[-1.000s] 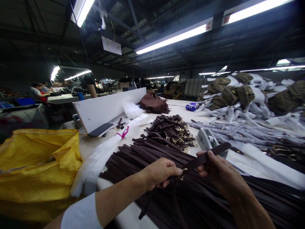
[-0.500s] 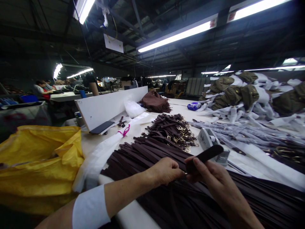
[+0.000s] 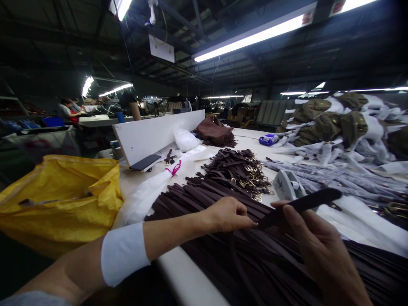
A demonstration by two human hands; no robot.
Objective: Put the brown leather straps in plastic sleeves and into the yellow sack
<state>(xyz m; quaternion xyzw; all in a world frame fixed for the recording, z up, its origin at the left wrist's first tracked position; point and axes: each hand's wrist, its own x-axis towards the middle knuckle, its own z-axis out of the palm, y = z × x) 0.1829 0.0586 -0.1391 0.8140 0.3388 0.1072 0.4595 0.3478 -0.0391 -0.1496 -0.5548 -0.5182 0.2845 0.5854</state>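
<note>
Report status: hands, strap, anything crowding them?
Left hand pinches the dark strap at its near end. Right hand grips it further along, tip raised. Strap pile lies directly beneath; tape dispenser just beyond.

Two bare hands, left hand (image 3: 228,214) at nine o'clock, pale blue-white sleeve cuff (image 3: 123,254) (pushed up the forearm), right hand (image 3: 314,240) sleeveless, no rings.

Matt dark-brown leather strap (image 3: 306,204); shiny brass buckles (image 3: 255,187); glossy yellow plastic bag (image 3: 63,199).

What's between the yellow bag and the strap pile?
Head view: a long white plastic wrap lies on the table between yellow bag and strap pile.
</note>
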